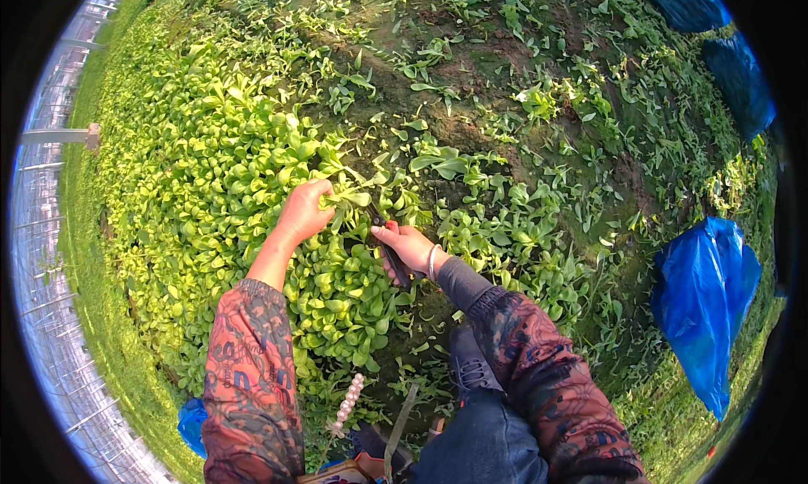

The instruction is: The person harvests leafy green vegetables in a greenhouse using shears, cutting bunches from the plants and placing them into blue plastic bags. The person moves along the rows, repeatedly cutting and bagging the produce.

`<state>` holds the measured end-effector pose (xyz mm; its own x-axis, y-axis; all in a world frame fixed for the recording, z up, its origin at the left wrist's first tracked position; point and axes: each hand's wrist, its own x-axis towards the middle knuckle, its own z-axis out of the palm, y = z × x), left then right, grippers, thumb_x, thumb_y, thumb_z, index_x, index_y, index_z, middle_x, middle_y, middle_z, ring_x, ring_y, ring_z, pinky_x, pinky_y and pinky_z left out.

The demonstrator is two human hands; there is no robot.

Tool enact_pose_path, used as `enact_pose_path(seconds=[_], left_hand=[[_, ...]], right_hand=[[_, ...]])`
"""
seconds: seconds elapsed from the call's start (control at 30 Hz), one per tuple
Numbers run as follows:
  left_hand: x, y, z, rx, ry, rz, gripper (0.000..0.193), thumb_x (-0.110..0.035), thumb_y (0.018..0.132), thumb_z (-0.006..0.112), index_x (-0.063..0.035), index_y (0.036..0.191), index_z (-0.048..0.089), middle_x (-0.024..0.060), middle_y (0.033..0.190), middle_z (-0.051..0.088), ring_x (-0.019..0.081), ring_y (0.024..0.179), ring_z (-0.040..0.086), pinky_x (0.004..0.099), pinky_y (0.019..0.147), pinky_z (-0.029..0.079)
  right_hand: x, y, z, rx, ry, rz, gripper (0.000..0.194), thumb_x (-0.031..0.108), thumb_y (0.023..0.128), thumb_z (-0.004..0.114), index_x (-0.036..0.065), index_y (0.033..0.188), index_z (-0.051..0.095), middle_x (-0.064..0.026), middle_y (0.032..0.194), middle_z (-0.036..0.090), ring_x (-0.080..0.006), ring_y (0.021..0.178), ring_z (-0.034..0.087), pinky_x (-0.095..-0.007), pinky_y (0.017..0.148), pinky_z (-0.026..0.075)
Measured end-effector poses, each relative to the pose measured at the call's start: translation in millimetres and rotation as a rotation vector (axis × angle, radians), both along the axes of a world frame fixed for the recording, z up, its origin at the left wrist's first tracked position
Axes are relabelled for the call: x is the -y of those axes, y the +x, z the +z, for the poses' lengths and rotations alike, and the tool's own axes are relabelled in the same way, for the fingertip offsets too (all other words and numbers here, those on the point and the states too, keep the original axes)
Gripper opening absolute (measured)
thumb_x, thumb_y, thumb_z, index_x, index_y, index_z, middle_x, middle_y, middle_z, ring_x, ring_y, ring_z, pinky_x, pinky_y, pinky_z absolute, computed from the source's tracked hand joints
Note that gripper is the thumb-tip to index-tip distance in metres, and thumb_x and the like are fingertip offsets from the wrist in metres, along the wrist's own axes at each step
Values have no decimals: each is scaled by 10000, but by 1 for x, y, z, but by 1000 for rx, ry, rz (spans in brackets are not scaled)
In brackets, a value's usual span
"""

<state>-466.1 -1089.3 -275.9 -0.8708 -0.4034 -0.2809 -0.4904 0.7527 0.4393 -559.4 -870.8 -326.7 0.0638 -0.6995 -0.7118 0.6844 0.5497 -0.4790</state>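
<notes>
My left hand (pixel 307 209) is closed around a leafy green plant (pixel 353 198) at the edge of a dense bed of leafy greens (pixel 240 149). The plant's pale stems and leaves stick out to the right of my fingers. Just right of and below it, my right hand (pixel 410 250) grips a black-handled cutting tool (pixel 398 268) with a red part near my thumb. The tool's dark front end points up and left, close to the held plant. Leaves partly hide its tip, and whether its blades are apart I cannot tell.
Loose leaves and small plants lie over bare soil (pixel 461 130) on the right. A blue plastic bag (pixel 707 307) stands at the right, with more blue bags (pixel 738 80) at upper right. Another blue bag (pixel 192 426) is at lower left. My shoe (pixel 470 364) rests beside the bed.
</notes>
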Motion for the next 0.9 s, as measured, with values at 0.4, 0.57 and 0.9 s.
enact_pose_path(seconds=[0.4,0.57,0.9], left_hand=[[5,99,85,-582,1179,916,537,-53,834,696,-95,1321,475,92,1155,638,210,985,659,383,842,564],[1,217,177,-502,990,1118,687,-33,818,715,-50,1405,358,134,1171,620,227,951,672,369,870,546],[-185,518,388,-765,225,1427,317,-34,874,650,-25,1180,569,78,1044,663,150,871,661,297,781,533]], right_hand=[[-98,17,41,-6,-153,-184,323,361,953,581,49,915,507,-94,707,624,-191,576,628,-319,549,540],[-100,59,66,-208,-289,-13,219,224,952,600,27,886,531,-32,658,598,-111,562,575,-251,545,463],[-172,128,29,-232,-206,102,160,153,939,571,5,886,543,-87,656,605,-185,514,582,-325,471,495]])
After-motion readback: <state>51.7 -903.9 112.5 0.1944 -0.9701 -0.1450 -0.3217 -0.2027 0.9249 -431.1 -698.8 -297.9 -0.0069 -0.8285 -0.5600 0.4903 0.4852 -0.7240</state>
